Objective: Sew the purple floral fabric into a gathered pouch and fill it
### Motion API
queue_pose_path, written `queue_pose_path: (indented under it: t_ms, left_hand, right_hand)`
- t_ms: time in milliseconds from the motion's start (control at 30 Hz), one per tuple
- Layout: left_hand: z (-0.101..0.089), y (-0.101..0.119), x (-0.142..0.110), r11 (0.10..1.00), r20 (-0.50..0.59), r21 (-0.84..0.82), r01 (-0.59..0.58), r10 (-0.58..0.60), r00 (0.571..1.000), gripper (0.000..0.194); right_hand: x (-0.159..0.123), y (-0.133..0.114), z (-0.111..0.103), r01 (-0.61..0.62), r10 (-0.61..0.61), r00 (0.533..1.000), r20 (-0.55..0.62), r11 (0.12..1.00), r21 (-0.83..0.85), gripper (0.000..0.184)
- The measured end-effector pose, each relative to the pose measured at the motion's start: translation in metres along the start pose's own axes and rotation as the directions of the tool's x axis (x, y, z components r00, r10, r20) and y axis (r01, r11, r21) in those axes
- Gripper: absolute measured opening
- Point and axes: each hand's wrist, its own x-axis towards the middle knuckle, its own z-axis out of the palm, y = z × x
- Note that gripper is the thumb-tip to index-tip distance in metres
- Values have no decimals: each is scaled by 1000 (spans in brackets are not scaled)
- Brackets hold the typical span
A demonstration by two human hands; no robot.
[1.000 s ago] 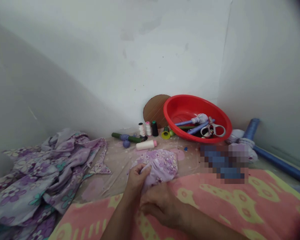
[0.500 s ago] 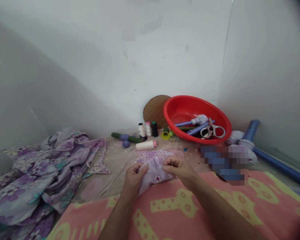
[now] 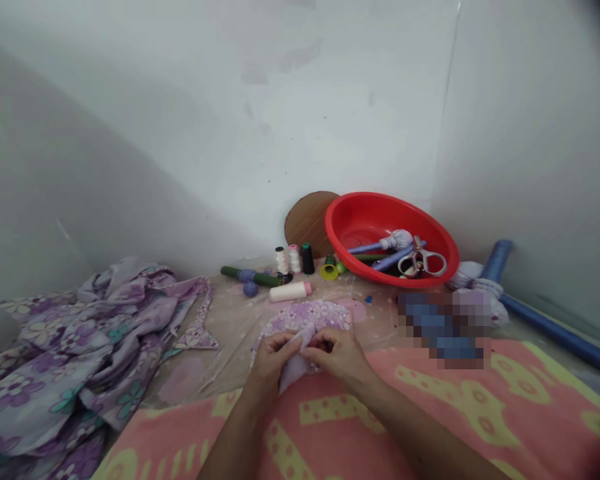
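Between my hands is a piece of purple flowered fabric (image 3: 310,313), its near part gathered into a raised fold and its far part lying flat on the work surface. My left hand (image 3: 273,360) pinches the fold from the left, thumb on top. Close beside it, my right hand (image 3: 333,353) is closed with thumb and fingers together on the same fold. Whether a needle or thread sits between the fingers is too small to tell. Just beyond the fabric lies a white thread cone (image 3: 287,292) with a pink end.
A red basin (image 3: 395,277) tilts at the back right, holding scissors (image 3: 423,261) and blue rods. Small thread spools (image 3: 294,259) stand by the wall beside a cardboard disc (image 3: 305,220). Flowered cloth (image 3: 80,360) is heaped at left. A pink-and-yellow cloth (image 3: 330,440) covers the front.
My right hand has moved left, close to my left hand. The fabric between them, spread wider before, is now bunched into a narrow fold.
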Motion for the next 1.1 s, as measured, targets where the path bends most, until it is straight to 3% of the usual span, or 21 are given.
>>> queue_pose_path:
  t_ms: [167, 433, 600, 733, 900, 1100]
  left_hand:
    - [-1, 1, 0, 999, 40, 25, -44, 43, 998, 12]
    - [-2, -1, 3, 997, -91, 69, -42, 48, 995, 14]
    - [-2, -2, 3, 997, -69, 59, -45, 49, 996, 11]
    - [-2, -3, 3, 998, -63, 51, -47, 50, 997, 10]
    - [0, 0, 3, 996, -51, 75, -53, 57, 997, 11]
    - [1, 0, 3, 991, -68, 126, -55, 64, 996, 12]
  right_hand:
    - [-1, -4, 0, -43, 43, 999, -20, 999, 6, 20]
    - [2, -1, -2, -61, 42, 997, 67, 947, 316, 17]
    - [3, -6, -5, -88, 35, 991, 132, 900, 427, 24]
    - [3, -7, -3, -134, 78, 987, 141, 884, 448, 25]
    - [4, -6, 1, -169, 156, 986, 64, 904, 393, 23]
    - [3, -9, 0, -158, 131, 987, 89, 860, 486, 23]
